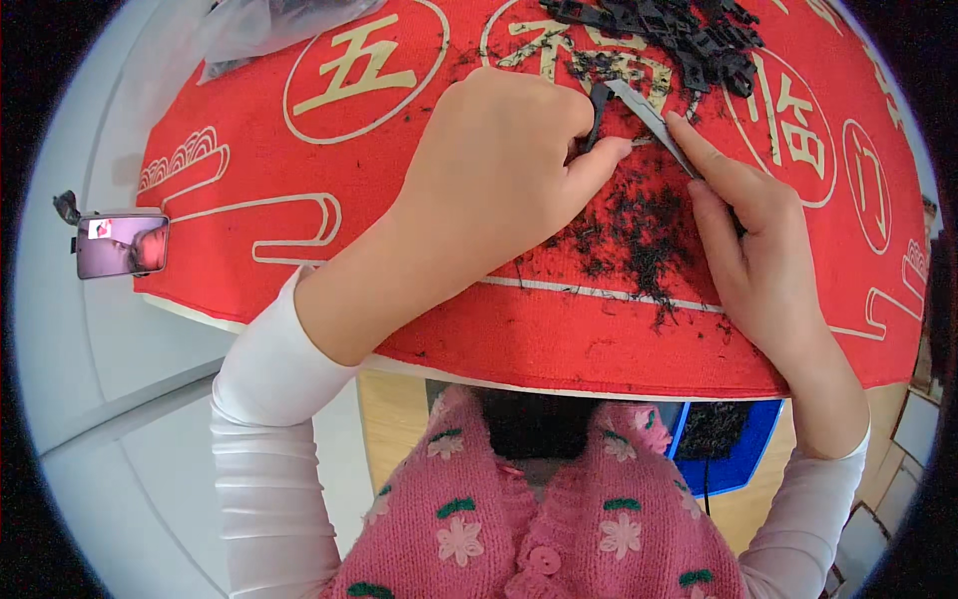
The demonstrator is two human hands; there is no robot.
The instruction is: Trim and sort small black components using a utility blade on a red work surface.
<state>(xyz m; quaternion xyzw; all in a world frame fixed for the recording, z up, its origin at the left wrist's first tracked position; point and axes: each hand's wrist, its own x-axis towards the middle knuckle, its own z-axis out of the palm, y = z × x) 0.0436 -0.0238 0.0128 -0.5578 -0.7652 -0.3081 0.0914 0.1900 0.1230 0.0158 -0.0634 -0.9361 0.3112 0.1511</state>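
I see black shavings [644,235] and heaped black parts [699,45] crowding the worktop [449,344]; my left hand [509,145] pinches a black piece [598,108], my right hand [763,225] grips a knife [651,118] just beside it.

smooth white seamed panels [150,339] stand left of the red cloth-covered table [449,334]; pale yellow-brown flooring [763,479] shows beneath it.

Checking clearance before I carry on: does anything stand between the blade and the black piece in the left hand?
Near the tip of the blade, held in the right hand, nothing visible blocks the black piece. Lower down, the thumb of the left hand reaches into the gap between them.
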